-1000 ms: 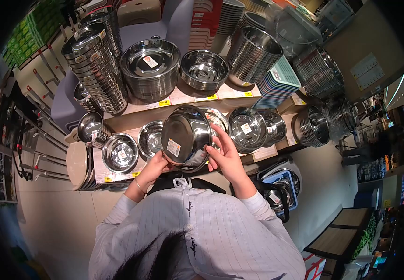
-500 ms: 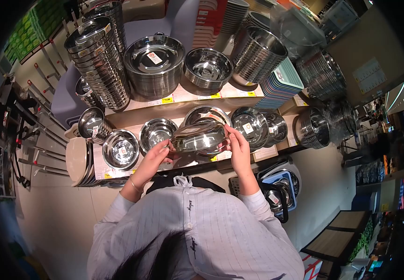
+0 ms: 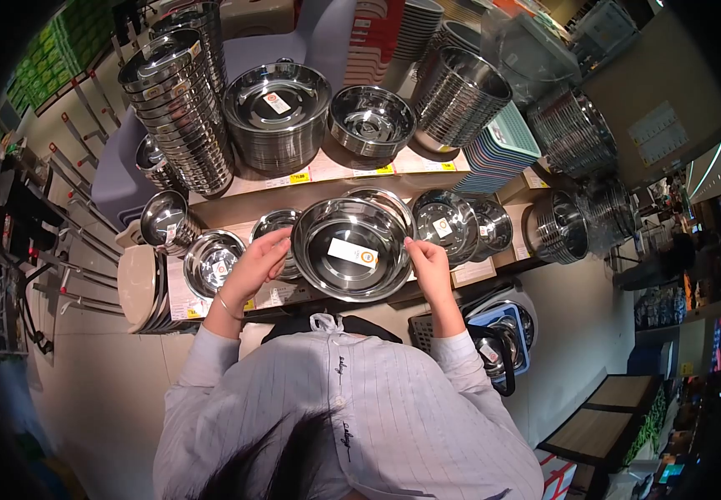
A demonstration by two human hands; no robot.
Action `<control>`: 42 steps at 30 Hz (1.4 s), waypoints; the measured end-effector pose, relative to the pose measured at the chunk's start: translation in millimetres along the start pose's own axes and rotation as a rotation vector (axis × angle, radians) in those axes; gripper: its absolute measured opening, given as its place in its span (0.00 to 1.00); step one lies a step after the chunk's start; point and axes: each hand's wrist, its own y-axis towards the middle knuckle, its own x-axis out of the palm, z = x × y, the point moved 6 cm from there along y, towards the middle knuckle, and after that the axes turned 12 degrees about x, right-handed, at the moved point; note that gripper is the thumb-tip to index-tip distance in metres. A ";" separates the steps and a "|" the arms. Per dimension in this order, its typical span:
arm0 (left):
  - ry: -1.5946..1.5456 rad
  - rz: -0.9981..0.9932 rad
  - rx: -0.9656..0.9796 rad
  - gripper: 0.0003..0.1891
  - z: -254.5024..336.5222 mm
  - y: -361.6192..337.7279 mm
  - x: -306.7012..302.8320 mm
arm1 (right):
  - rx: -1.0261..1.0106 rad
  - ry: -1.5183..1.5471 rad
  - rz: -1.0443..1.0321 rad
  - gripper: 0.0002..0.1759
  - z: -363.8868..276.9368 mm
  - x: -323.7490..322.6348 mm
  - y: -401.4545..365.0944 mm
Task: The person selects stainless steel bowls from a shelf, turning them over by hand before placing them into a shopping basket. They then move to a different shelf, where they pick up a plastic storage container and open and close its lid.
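A shiny stainless steel bowl (image 3: 327, 271) is held up in front of my chest, its inside tilted toward me. A white label (image 3: 352, 252) with an orange mark is stuck on its bottom. My left hand (image 3: 262, 265) is at the left rim with fingertips against it, the other fingers bent. On the opposite side my right hand (image 3: 429, 265) pinches the rim, thumb on the near side; some fingers are hidden behind the bowl. Right behind the held bowl, another steel bowl (image 3: 384, 198) on the lower shelf is partly covered.
Steel bowls, including a labelled one (image 3: 219, 265), line the lower shelf. Above them stand a stack of wide basins (image 3: 277, 142) and tall stacked pots (image 3: 181, 108). Low on the right is a blue basket (image 3: 517, 321) with steelware. Beige stools (image 3: 139, 279) stack at the left.
The bowl has turned from edge-on, underside outward, to showing me its inside and label. My left hand has shifted slightly left and up; my right hand stays at the right rim.
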 end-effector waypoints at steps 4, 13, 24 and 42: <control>-0.001 -0.001 -0.056 0.22 -7.2 -5.3 8.3 | 0.227 0.362 -0.102 0.19 2.1 8.0 -10.9; -0.078 0.063 -0.051 0.22 -16.4 -11.9 7.1 | 0.266 0.349 -0.154 0.20 17.5 18.6 -18.5; -0.102 -0.021 -0.008 0.23 -3.9 7.5 53.4 | 0.274 0.409 -0.097 0.22 20.0 -23.7 -40.5; 0.117 -0.627 -0.084 0.32 -143.5 88.4 421.6 | 0.206 0.340 0.521 0.07 164.5 -367.2 -157.5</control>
